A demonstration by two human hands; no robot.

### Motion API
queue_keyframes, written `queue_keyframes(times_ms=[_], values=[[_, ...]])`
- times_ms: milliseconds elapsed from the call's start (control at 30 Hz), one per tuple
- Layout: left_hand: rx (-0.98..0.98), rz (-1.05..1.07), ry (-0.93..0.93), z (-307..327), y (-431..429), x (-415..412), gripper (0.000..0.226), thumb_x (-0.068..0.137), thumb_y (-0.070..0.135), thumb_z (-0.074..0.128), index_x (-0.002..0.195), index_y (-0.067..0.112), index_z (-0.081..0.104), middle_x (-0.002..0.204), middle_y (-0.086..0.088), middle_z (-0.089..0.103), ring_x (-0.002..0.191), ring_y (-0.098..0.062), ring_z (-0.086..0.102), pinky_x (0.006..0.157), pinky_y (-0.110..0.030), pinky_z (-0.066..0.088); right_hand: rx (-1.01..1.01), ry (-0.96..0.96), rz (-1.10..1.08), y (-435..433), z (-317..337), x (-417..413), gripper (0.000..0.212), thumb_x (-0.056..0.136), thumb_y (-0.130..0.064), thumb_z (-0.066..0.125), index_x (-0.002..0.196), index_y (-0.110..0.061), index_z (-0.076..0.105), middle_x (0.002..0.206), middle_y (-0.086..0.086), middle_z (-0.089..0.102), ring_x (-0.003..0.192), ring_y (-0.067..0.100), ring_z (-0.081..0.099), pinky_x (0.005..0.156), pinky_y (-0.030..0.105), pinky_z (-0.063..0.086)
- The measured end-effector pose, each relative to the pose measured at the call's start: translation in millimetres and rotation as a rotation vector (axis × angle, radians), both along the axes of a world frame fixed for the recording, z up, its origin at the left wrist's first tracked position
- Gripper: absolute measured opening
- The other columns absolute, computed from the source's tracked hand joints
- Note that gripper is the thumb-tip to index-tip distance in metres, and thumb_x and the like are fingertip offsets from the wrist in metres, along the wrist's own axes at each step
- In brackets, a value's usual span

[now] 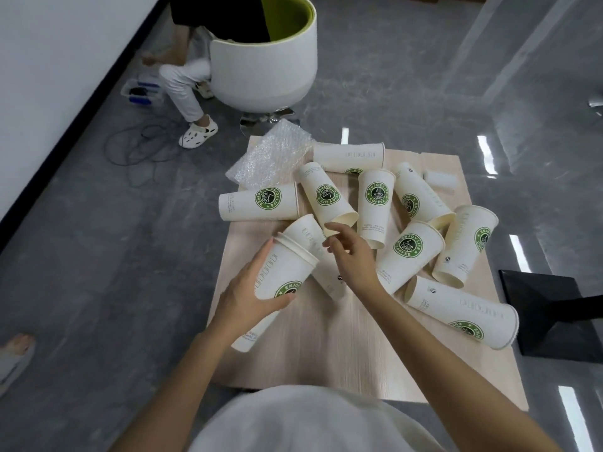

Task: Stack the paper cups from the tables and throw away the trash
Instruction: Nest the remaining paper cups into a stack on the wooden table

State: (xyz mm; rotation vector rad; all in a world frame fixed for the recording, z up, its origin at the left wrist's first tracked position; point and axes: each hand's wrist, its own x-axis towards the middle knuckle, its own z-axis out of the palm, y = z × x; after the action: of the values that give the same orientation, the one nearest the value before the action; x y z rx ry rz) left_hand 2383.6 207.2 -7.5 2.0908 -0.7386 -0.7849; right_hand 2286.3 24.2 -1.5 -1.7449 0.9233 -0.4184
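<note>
1. On the near-left part of the pale wood worktop [342,353]: a stack of paper cups [284,275], tilted, mouth toward the far side, several rims nested at its top.
2. Round that stack, the left hand [248,301], fingers curled about the far-left wall, thumb across the near side by the green logo.
3. Just right of the stack's mouth, the right hand [354,259], raised over the worktop, fingers spread and loosely bent, pinching nothing.
4. Beneath the right hand and right against the stack, 1 loose cup [329,282] on its side.
5. Across the middle and right of the worktop, 8 more cups at various angles, some overlapping: 1 at the far edge [349,156], 1 at the left edge [257,202], 1 at the near right [463,316].
6. At the far-left corner, a sheet of bubble wrap [270,158], partly over the edge; at the far right, a small white scrap [440,181].
7. On the grey floor [98,239] beyond: a round white chair [270,66] with green lining, a seated person in white trousers with a white clog [197,133], and a tangle of dark cables [137,148].
8. Off the right side of the worktop, a black table base [554,314].
</note>
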Motion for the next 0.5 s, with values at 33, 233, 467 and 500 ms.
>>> queue_keyframes(times_ms=[33, 233, 467, 500], values=[[-0.01, 0.02, 0.008, -1.3, 1.5, 4.1, 0.105, 0.058, 0.063, 0.075, 0.144, 0.062, 0.015, 0.129, 0.014, 0.055, 0.111, -0.014, 0.056, 0.088, -0.048, 0.053, -0.021, 0.025, 0.022, -3.0, -2.5, 6.8, 0.029, 0.093, -0.007, 0.048, 0.116, -0.017, 0.061, 0.087, -0.001, 0.067, 0.086, 0.015, 0.062, 0.081, 0.025, 0.045], [-0.033, 0.099, 0.033, -11.7, 13.7, 22.1, 0.104, 0.069, 0.038, 0.086, 0.148, 0.054, 0.02, 0.127, 0.006, 0.056, 0.105, -0.012, 0.057, 0.087, -0.037, 0.054, -0.194, 0.054, 0.173, -9.1, -10.6, 56.8, 0.033, 0.089, -0.001, 0.049, 0.118, -0.009, 0.061, 0.103, 0.004, 0.063, 0.091, 0.014, 0.057, 0.077, 0.013, 0.039], [-0.064, 0.136, 0.041, -15.9, 20.4, 31.3, 0.104, 0.071, 0.026, 0.087, 0.15, 0.047, 0.022, 0.119, 0.004, 0.059, 0.099, -0.012, 0.06, 0.083, -0.039, 0.056, -0.454, 0.225, 0.381, -20.7, -26.3, 85.3, 0.037, 0.085, -0.006, 0.054, 0.121, -0.013, 0.061, 0.109, 0.009, 0.06, 0.108, 0.029, 0.052, 0.091, 0.042, 0.042], [-0.068, 0.139, 0.04, -16.9, 20.7, 31.7, 0.105, 0.071, 0.025, 0.087, 0.151, 0.046, 0.022, 0.121, 0.004, 0.058, 0.1, -0.012, 0.059, 0.084, -0.037, 0.055, -0.477, 0.266, 0.406, -20.8, -28.6, 85.4, 0.036, 0.086, -0.008, 0.054, 0.12, -0.015, 0.061, 0.109, 0.008, 0.06, 0.108, 0.029, 0.052, 0.089, 0.042, 0.042]])
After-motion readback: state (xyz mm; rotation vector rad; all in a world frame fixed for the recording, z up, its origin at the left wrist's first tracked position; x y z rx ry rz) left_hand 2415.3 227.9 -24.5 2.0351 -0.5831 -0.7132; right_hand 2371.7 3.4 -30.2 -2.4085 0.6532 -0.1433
